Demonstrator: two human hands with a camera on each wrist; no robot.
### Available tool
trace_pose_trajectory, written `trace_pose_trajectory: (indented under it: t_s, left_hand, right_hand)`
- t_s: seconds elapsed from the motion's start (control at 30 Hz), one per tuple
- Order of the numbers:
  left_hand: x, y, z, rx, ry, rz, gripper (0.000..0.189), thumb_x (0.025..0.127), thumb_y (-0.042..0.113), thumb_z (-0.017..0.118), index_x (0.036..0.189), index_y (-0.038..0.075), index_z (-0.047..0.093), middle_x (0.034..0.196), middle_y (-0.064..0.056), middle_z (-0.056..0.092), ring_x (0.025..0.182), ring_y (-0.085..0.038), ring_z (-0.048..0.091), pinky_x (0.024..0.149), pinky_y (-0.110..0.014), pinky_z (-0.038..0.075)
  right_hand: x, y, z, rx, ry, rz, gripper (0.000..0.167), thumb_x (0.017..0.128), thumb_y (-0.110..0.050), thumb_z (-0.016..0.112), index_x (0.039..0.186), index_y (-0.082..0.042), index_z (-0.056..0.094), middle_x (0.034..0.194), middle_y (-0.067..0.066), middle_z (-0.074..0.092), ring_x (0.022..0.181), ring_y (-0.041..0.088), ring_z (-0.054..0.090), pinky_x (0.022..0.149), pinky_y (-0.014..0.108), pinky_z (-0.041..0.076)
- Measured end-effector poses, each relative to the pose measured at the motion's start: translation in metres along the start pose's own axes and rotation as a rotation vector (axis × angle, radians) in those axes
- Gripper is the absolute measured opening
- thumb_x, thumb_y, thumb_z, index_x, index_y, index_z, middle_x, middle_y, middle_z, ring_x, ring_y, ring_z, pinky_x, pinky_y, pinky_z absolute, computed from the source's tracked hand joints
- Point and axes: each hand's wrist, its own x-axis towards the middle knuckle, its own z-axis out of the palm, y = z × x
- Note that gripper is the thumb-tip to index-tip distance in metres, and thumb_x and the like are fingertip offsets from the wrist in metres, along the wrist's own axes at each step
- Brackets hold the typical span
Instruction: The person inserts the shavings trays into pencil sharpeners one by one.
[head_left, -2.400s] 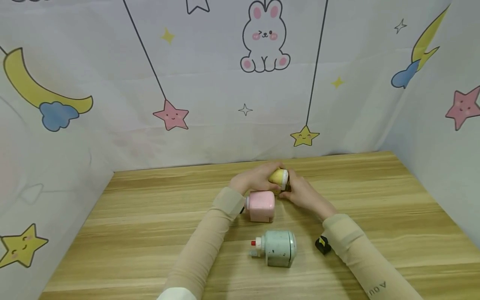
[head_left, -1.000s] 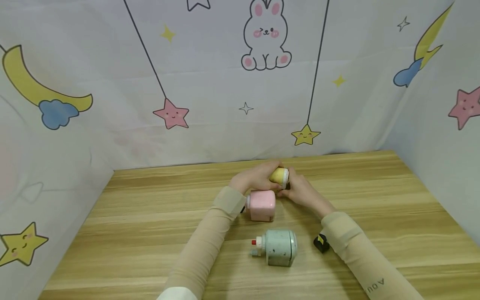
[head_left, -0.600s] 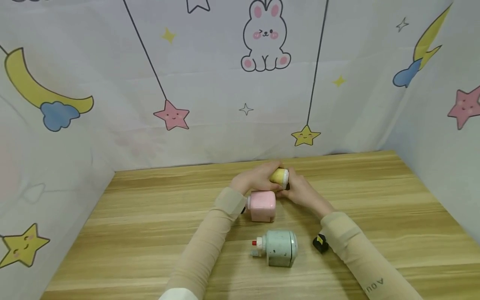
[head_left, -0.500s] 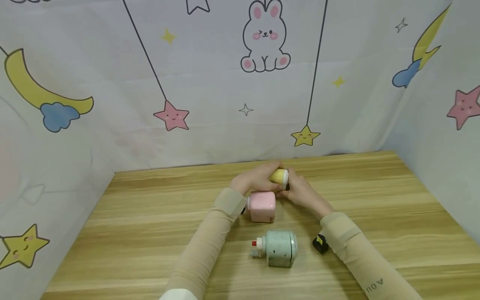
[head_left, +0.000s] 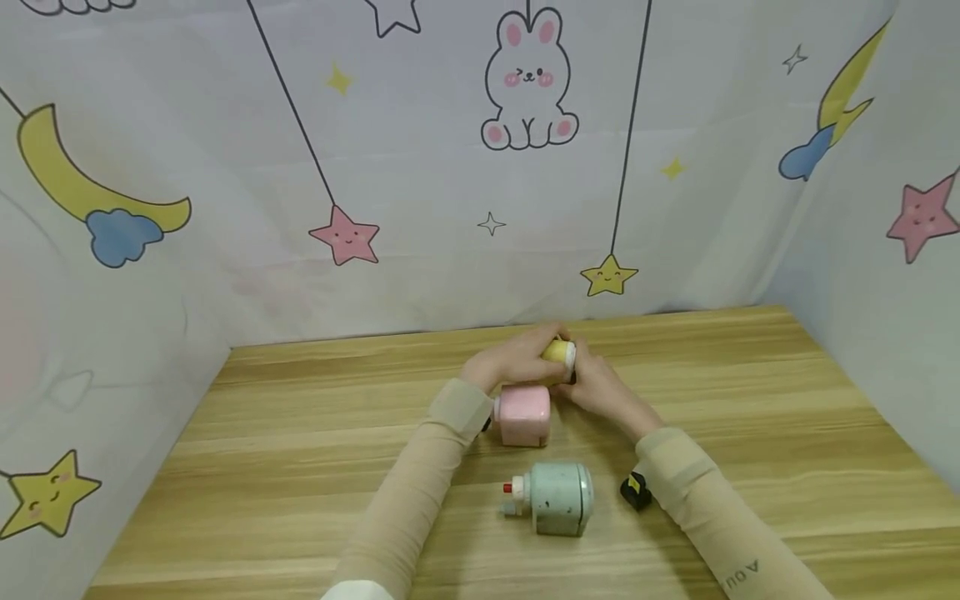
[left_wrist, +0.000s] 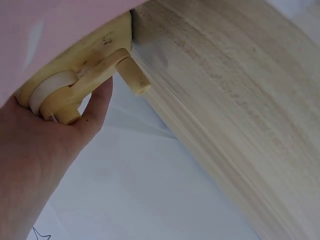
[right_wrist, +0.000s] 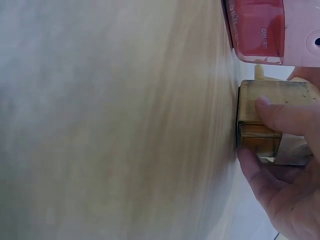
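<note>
At the table's far side a yellow hand-crank pencil sharpener (head_left: 556, 351) is between both hands. My left hand (head_left: 517, 357) grips its body from the crank side; in the left wrist view its yellow crank (left_wrist: 132, 75) sticks out above the thumb and palm. My right hand (head_left: 603, 392) holds the opposite end. In the right wrist view my right thumb lies on the sharpener's body (right_wrist: 290, 92) and a finger touches near its amber drawer (right_wrist: 259, 140). A pink pencil sharpener (head_left: 524, 415) stands just in front of the left hand.
A pale green pencil sharpener (head_left: 558, 498) with a red-tipped crank stands nearer, between the forearms. A small black device (head_left: 635, 491) sits at the right wrist. A printed white cloth (head_left: 420, 167) rises behind the wooden table (head_left: 315, 450).
The right wrist has shifted slightly left, and its hand has moved a little along the yellow pencil sharpener's end. The left hand keeps its hold. The head view has tilted slightly.
</note>
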Motion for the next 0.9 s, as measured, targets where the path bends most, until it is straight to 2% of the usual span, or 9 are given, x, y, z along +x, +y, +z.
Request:
trace_pose_trajectory:
  t_s: [0.13, 0.23, 0.37, 0.5, 0.73, 0.9]
  left_hand:
    - [0.002, -0.001, -0.001, 0.006, 0.009, 0.011, 0.042, 0.087, 0.032, 0.051, 0.125, 0.014, 0.046, 0.115, -0.003, 0.055, 0.097, -0.013, 0.053, 0.082, -0.023, 0.048]
    - [0.002, -0.001, -0.001, 0.037, 0.017, -0.012, 0.042, 0.09, 0.031, 0.048, 0.128, 0.013, 0.044, 0.119, -0.003, 0.052, 0.1, -0.014, 0.052, 0.086, -0.026, 0.047]
    - [0.003, -0.001, 0.001, 0.116, 0.037, -0.061, 0.045, 0.094, 0.034, 0.044, 0.135, 0.014, 0.041, 0.13, -0.004, 0.046, 0.112, -0.018, 0.048, 0.096, -0.034, 0.046]
    - [0.002, -0.002, 0.0, 0.204, 0.052, -0.086, 0.045, 0.097, 0.037, 0.042, 0.137, 0.015, 0.04, 0.139, -0.007, 0.041, 0.125, -0.025, 0.042, 0.107, -0.045, 0.041]
    - [-0.002, -0.002, 0.001, 0.294, 0.046, -0.127, 0.051, 0.101, 0.046, 0.036, 0.145, 0.021, 0.034, 0.152, -0.006, 0.033, 0.141, -0.027, 0.03, 0.113, -0.057, 0.03]
    - [-0.009, 0.0, 0.001, 0.335, 0.058, -0.147, 0.058, 0.101, 0.051, 0.031, 0.153, 0.026, 0.021, 0.16, -0.005, 0.023, 0.148, -0.028, 0.02, 0.114, -0.063, 0.023]
  right_hand:
    - [0.0, 0.001, 0.001, 0.004, 0.005, -0.009, 0.063, 0.083, -0.01, 0.073, 0.13, 0.009, 0.035, 0.115, 0.03, 0.06, 0.107, 0.039, 0.061, 0.09, 0.05, 0.051]
    - [0.0, 0.002, 0.001, 0.011, -0.002, -0.016, 0.062, 0.085, -0.011, 0.071, 0.132, 0.007, 0.034, 0.12, 0.029, 0.059, 0.113, 0.039, 0.059, 0.095, 0.052, 0.049]
    - [0.001, 0.002, -0.001, 0.018, -0.021, -0.01, 0.066, 0.088, -0.016, 0.069, 0.138, 0.005, 0.031, 0.125, 0.029, 0.057, 0.117, 0.039, 0.057, 0.098, 0.053, 0.047]
    - [0.001, 0.001, -0.004, -0.001, -0.039, 0.016, 0.073, 0.09, -0.021, 0.066, 0.146, 0.002, 0.025, 0.129, 0.028, 0.056, 0.118, 0.039, 0.056, 0.099, 0.054, 0.046]
    - [-0.003, 0.002, -0.005, -0.005, -0.073, 0.073, 0.066, 0.089, -0.006, 0.055, 0.146, 0.004, 0.024, 0.137, 0.03, 0.049, 0.123, 0.043, 0.052, 0.101, 0.056, 0.044]
    - [-0.005, 0.003, -0.007, -0.04, -0.041, 0.102, 0.063, 0.091, -0.007, 0.052, 0.147, 0.003, 0.026, 0.137, 0.029, 0.049, 0.121, 0.044, 0.053, 0.101, 0.056, 0.044]
